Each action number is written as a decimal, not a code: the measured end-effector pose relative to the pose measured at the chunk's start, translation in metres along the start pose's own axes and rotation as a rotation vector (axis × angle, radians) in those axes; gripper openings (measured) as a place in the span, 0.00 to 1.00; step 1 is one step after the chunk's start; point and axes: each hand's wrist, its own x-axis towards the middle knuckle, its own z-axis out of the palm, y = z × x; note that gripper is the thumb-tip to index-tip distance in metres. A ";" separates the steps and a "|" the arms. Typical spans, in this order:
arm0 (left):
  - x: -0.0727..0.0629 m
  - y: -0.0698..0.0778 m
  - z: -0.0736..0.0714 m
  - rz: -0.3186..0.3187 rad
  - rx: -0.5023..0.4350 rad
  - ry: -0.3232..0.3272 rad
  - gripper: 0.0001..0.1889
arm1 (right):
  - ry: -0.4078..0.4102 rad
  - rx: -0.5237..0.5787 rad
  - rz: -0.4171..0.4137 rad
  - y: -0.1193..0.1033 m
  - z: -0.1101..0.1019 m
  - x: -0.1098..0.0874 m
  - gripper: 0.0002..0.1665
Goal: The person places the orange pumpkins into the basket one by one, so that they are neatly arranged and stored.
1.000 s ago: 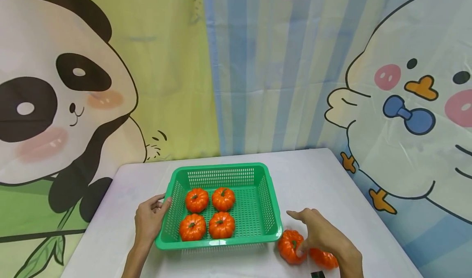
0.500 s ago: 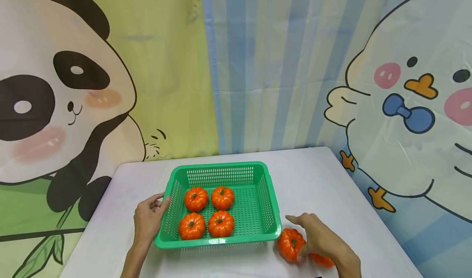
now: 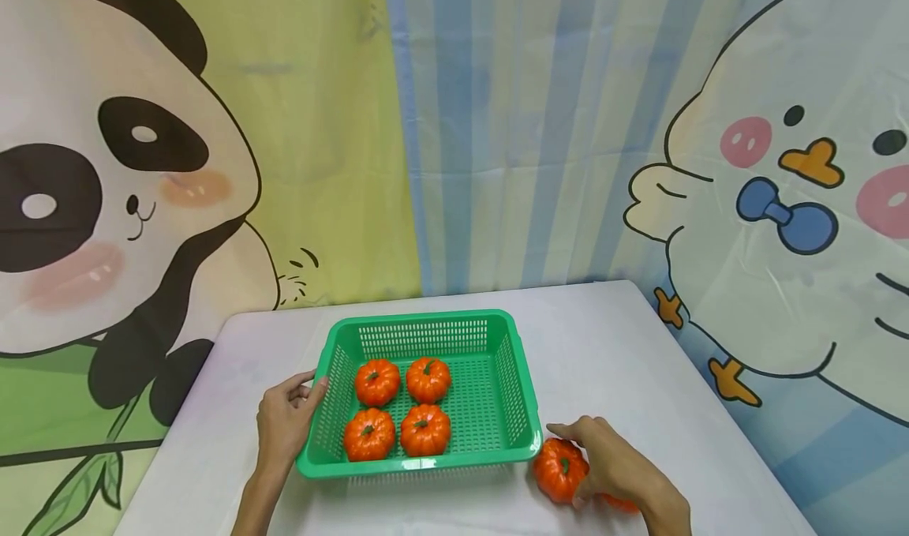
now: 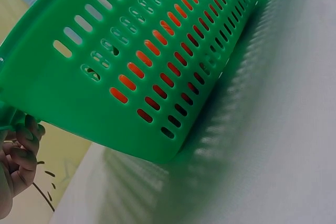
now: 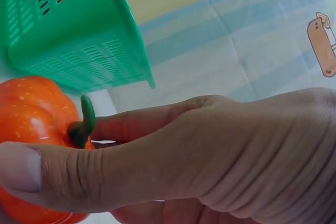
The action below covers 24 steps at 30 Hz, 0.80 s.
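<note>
In the head view my left hand (image 3: 284,419) grips the left rim of a green plastic basket (image 3: 490,463), fingers curled at its edge. The left wrist view shows the slotted basket wall (image 4: 79,98) and the curled fingers (image 4: 25,148). Several orange pumpkins (image 3: 424,431) with green stems sit in the left part of the basket. My right hand (image 3: 616,465) holds another pumpkin (image 3: 557,469) beside the basket's near right corner, index finger along its far side and thumb on its near side. In the right wrist view the thumb (image 5: 79,174) lies across this pumpkin (image 5: 31,111).
Another orange pumpkin (image 3: 623,505) is mostly hidden under my right hand. A white-covered table (image 3: 589,346) bears everything. Behind it hang curtains printed with a panda (image 3: 163,204) and a white chick (image 3: 781,299).
My right hand has come down slightly, its index finger closing in on the pumpkin's far side. The left hand and the basket keep their places; the view has shifted a little.
</note>
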 end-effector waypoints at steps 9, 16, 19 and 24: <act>0.000 -0.001 0.000 0.004 0.003 -0.007 0.21 | -0.003 0.023 -0.026 0.004 0.001 -0.001 0.55; 0.001 0.000 0.000 -0.004 0.009 -0.003 0.21 | -0.031 0.045 -0.070 0.006 0.000 0.000 0.53; 0.000 -0.001 0.000 -0.009 0.010 -0.004 0.22 | -0.037 0.055 -0.078 0.007 0.001 0.000 0.53; 0.000 -0.002 0.001 -0.002 0.009 -0.001 0.21 | -0.032 0.057 -0.073 0.007 0.001 0.000 0.52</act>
